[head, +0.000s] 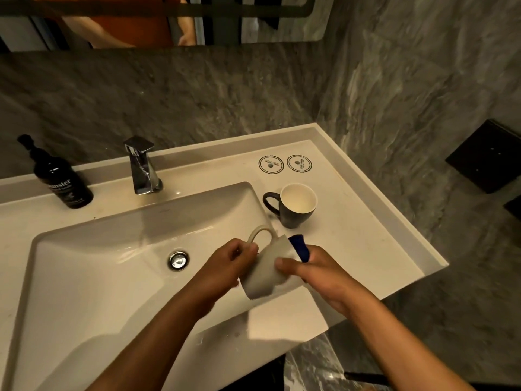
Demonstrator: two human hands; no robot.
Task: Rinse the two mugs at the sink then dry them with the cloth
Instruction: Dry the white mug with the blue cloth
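A white mug [263, 273] is tilted on its side over the sink's right edge, its mouth toward the right. My left hand [234, 261] grips it at the handle. My right hand [315, 275] holds a blue cloth [299, 245] pushed into the mug's mouth, thumb lying on the mug's outside. A dark mug [296, 206] with a white inside stands upright on the counter behind, handle to the left.
The white sink basin [93, 266] has a chrome drain [178, 260] and a chrome tap [142, 167] with no water running. A black pump bottle [60, 179] stands back left. Two round coasters [284, 164] lie on the counter [366, 221] near the stone wall.
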